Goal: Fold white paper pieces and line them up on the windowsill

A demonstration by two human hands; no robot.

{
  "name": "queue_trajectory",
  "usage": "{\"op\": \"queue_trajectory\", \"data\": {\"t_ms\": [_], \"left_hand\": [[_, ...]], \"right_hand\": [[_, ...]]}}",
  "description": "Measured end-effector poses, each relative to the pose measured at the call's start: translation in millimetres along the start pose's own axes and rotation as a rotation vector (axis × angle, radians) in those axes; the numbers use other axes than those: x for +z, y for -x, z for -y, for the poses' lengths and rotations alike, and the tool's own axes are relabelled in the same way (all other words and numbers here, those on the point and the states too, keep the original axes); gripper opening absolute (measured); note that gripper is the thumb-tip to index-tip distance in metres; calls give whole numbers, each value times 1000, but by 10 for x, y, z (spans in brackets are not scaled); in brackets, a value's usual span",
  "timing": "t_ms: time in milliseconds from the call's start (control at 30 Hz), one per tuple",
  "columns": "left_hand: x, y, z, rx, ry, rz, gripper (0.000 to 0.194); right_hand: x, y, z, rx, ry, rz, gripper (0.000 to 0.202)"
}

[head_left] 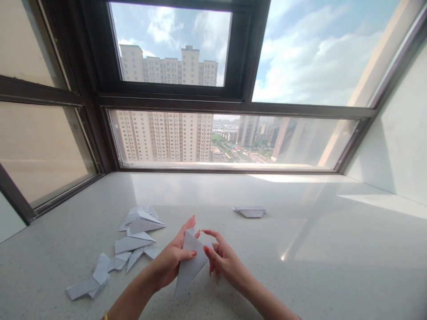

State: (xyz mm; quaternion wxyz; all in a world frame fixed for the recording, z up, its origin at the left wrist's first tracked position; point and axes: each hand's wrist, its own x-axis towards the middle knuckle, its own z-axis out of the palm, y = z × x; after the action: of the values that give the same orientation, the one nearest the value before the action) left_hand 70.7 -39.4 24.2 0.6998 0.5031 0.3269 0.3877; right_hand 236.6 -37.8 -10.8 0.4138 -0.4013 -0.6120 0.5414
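Observation:
A folded sheet of white paper [191,266] with a pointed lower end is held above the pale speckled sill. My left hand [174,254] grips its left side, thumb on the front face and fingers behind. At the paper's right edge, my right hand [224,258] pinches it between thumb and fingers, with the index finger stretched toward the left hand. Several folded white paper pieces [135,242] lie in a loose pile to the left of my left hand. Farther back on the right rests one flat folded paper piece [250,212].
The speckled white sill [316,249] spreads around the hands. Dark window frames [173,103] stand along its back and left side, with tall buildings outside. A white wall [396,133] bounds the right side. Sunlight falls on the sill's right part.

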Motion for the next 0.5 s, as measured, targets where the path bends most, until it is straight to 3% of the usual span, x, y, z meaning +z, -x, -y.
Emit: {"op": "queue_trajectory", "data": {"t_ms": [167, 367, 500], "left_hand": [[16, 24, 43, -79, 2, 29, 93], [1, 25, 40, -58, -122, 85, 95], [17, 51, 67, -28, -246, 75, 90]], "right_hand": [[-27, -17, -15, 43, -29, 39, 56], [-55, -41, -33, 83, -79, 100, 49], [-61, -25, -17, 98, -149, 213, 39]]}}
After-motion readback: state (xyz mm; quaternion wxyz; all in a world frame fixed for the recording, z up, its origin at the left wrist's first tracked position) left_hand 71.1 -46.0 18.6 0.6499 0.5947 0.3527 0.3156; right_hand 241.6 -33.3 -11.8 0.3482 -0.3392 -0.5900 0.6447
